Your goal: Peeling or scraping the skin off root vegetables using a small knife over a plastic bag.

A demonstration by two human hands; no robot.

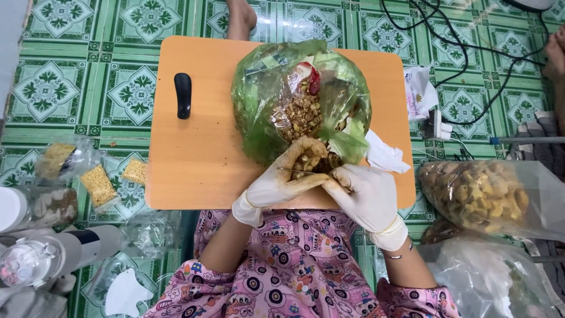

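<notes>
green bag (265, 100) holds brown scraps (303, 115); left hand (282, 179), right hand (365, 194) at its mouth

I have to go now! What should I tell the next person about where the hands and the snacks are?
Left hand in a white glove cups a small clear packet of brown snack pieces. Right hand, also gloved, pinches the packet's edge. Both sit at the mouth of the big green plastic bag on the orange table. Filled small packets lie on the floor, left. Much snack remains in the green bag.
</notes>
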